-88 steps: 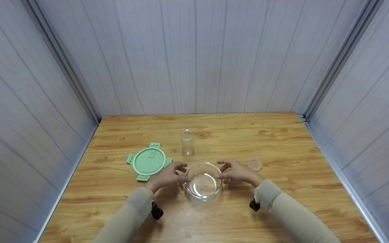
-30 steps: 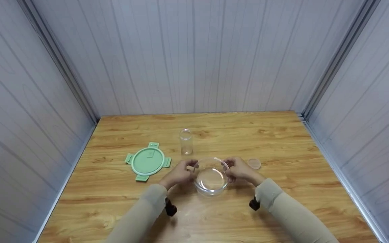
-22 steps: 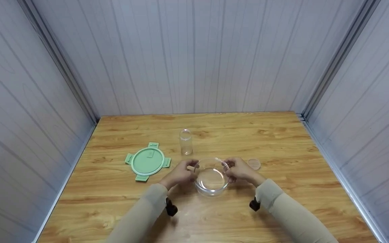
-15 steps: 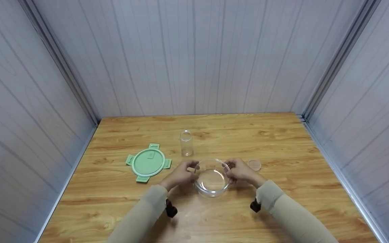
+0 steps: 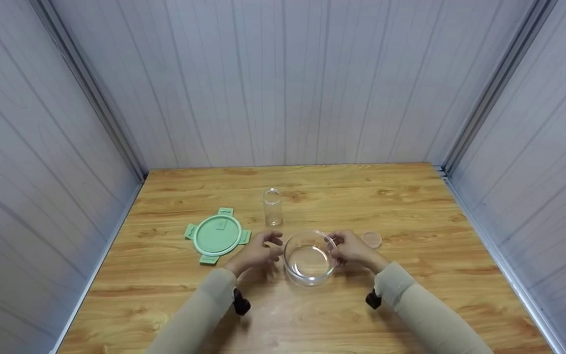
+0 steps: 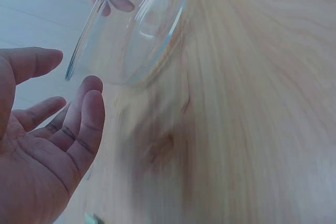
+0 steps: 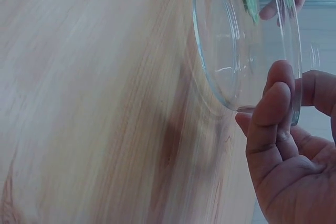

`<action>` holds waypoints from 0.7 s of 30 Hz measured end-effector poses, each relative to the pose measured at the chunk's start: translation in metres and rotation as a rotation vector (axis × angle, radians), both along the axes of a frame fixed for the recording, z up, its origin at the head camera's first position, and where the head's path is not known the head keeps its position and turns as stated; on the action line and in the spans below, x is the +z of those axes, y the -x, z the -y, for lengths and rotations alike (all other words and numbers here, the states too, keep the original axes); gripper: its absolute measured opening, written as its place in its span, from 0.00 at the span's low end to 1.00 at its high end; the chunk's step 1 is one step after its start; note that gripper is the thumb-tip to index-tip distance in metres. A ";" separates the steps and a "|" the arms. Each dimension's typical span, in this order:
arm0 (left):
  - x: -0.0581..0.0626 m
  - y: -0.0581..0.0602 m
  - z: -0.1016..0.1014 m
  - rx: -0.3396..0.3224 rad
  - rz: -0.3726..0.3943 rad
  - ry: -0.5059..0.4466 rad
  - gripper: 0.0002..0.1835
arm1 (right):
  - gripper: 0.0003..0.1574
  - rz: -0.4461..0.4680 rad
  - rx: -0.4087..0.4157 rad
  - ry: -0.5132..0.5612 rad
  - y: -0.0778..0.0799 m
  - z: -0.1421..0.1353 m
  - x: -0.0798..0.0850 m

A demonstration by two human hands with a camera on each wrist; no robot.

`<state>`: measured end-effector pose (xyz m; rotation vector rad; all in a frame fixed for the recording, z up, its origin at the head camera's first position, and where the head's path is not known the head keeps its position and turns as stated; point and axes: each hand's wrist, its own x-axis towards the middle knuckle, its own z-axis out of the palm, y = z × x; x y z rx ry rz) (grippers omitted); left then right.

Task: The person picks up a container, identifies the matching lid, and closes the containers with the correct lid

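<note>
A clear round glass bowl [image 5: 310, 281] stands upright on the wooden table in front of the person. Its right side is held by my right hand [image 5: 354, 248]; in the right wrist view the fingers [image 7: 270, 108] lie along the outside of the wall, with another digit at the rim. My left hand [image 5: 255, 251] is just left of the bowl, fingers relaxed and parted, and holds nothing. A small gap separates its fingertips [image 6: 93, 98] from the glass in the left wrist view.
A green round lid [image 5: 216, 236] with flaps lies flat on the left. Behind the bowl stands a tall clear glass [image 5: 273, 212]. A small clear disc [image 5: 372, 240] lies right of the right hand. Pale panel walls [image 5: 283, 83] enclose the table [image 5: 312, 319].
Both hands came to the bowl's sides, and it shifted slightly right and away. Since half a second ago, my left hand has let go and drawn back left; my right hand stays.
</note>
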<state>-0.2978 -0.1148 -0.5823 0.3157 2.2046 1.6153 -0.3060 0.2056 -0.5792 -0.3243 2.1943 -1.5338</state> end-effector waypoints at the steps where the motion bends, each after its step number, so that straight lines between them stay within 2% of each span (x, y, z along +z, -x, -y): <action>1: 0.001 0.000 0.002 -0.001 -0.005 -0.001 0.31 | 0.30 0.001 -0.001 -0.001 0.000 0.000 0.001; 9: 0.004 -0.001 0.017 0.000 -0.047 0.018 0.30 | 0.30 0.002 0.004 0.003 -0.001 -0.001 0.000; 21: 0.012 0.000 0.039 0.094 -0.110 0.084 0.26 | 0.31 -0.025 -0.003 -0.038 -0.002 0.001 0.001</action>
